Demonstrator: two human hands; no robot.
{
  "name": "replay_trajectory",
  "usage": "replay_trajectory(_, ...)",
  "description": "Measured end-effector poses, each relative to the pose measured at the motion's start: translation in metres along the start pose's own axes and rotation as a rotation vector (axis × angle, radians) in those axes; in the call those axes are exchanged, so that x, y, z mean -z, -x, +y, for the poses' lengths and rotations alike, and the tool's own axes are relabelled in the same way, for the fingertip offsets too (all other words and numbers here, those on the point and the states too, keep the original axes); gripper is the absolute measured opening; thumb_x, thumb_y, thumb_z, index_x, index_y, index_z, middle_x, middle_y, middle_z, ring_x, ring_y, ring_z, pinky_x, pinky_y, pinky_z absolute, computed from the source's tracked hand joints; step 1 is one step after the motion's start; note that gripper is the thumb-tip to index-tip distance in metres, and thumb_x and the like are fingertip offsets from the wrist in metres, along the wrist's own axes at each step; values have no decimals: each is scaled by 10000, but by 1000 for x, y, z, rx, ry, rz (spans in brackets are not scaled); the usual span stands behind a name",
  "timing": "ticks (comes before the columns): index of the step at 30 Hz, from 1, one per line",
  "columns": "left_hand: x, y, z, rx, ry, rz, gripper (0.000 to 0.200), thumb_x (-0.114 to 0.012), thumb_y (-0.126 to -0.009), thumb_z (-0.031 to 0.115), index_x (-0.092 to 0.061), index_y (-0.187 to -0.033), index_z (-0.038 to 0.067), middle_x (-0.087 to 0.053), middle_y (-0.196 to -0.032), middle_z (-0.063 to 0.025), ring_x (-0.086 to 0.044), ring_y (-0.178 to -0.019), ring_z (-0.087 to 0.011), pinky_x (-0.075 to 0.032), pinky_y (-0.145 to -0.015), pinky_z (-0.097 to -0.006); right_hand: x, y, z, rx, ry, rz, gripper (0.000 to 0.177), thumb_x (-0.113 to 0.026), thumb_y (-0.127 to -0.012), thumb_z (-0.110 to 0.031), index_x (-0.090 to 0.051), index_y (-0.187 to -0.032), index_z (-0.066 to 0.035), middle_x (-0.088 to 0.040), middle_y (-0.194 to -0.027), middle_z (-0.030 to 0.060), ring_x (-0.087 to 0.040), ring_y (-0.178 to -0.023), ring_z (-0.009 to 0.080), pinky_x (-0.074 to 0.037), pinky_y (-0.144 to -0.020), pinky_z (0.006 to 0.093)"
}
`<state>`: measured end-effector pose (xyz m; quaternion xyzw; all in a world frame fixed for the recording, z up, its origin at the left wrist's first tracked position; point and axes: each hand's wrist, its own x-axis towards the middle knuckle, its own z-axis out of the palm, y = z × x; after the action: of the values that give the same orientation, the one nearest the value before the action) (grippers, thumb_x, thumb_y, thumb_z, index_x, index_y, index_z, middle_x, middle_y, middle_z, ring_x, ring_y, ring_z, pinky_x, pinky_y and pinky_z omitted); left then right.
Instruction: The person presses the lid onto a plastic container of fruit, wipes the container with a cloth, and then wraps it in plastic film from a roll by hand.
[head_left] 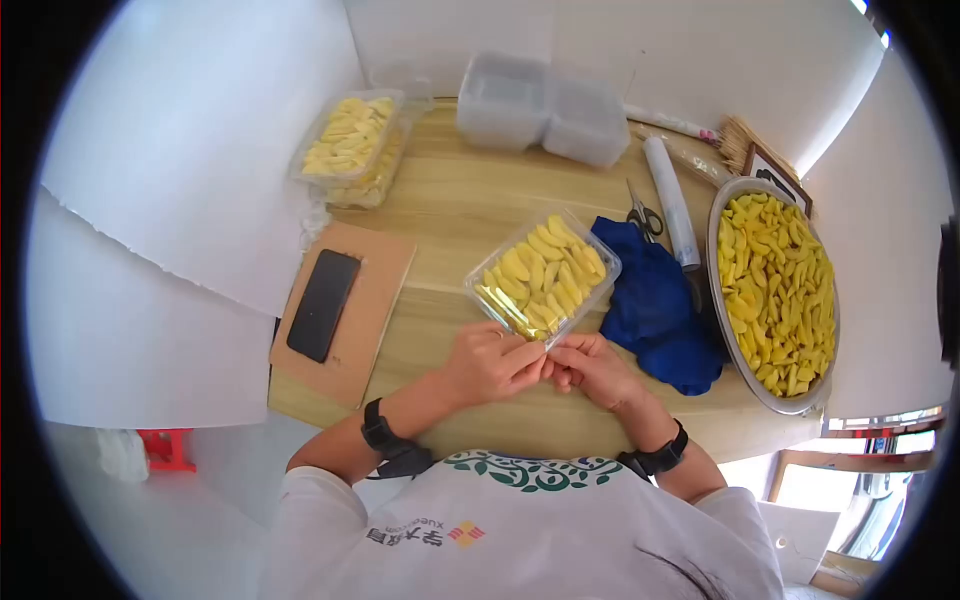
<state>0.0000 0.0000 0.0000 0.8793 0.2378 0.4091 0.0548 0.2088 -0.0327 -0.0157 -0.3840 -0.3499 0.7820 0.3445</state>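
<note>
A clear plastic container [478,270] filled with rows of yellow fruit slices [545,275] sits in front of me on the wooden table. Light glints off clear plastic along its near left side. At its near corner, my left hand [490,365] is closed, thumb and fingers pinching at the rim. Right beside it, my right hand [597,370] pinches the same corner, its fingertips close against the left ones. The fingers hide the exact spot they grip. A crumpled blue cloth [655,310] lies just right of the container.
A large metal basin [716,290] of yellow slices stands at right. Near it lie scissors [646,218] and a plastic film roll [671,200]. Stacked empty containers [505,95] stand at the back, filled ones [350,140] back left. A phone [323,305] rests on cardboard [385,270].
</note>
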Motion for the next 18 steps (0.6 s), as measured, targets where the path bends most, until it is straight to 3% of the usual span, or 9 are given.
replay_trajectory(18,-3,3,-2,-22,34,50,136,-721,-700,58,-644,-811,77,-580,-617,-2,-538,-470,-164,-454,-477,-280,-9,0,5,122,63,54,188,-553,-952,-125,-670,-1018,5,-665,-819,48,-556,-625,65,-458,-563,213)
